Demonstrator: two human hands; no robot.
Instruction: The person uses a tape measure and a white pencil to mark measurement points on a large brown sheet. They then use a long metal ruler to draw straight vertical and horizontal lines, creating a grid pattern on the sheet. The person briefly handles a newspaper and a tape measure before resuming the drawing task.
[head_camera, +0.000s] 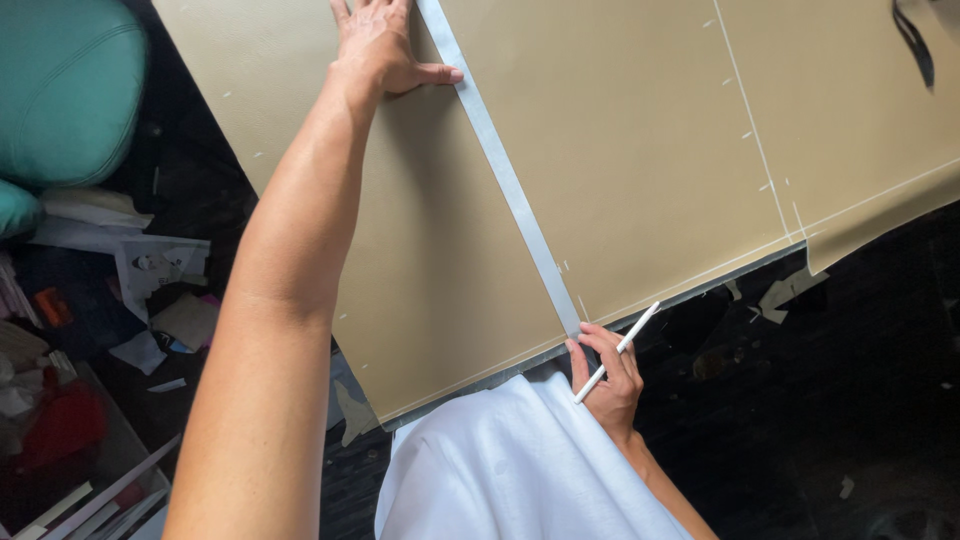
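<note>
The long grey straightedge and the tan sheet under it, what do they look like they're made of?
The long grey straightedge looks like metal, probably steel or aluminium: thin, flat, with a dull satin sheen. The tan sheet looks like leather or faux leather, though stiff card is possible: matte, smooth, with white marking lines on it. The left hand presses beside the straightedge; the right hand holds a white marking pen.

bare tan sheet (640, 150) right, ruler (510, 185) dividing

We see a ruler (510, 185) lying across the sheet (640, 140), running from its far edge to its near edge. Our left hand (380, 45) rests at the ruler's far end, our right hand (605, 375) with a pen (615, 353) at its near end. A cushion (65, 90) sits left of the sheet.
</note>
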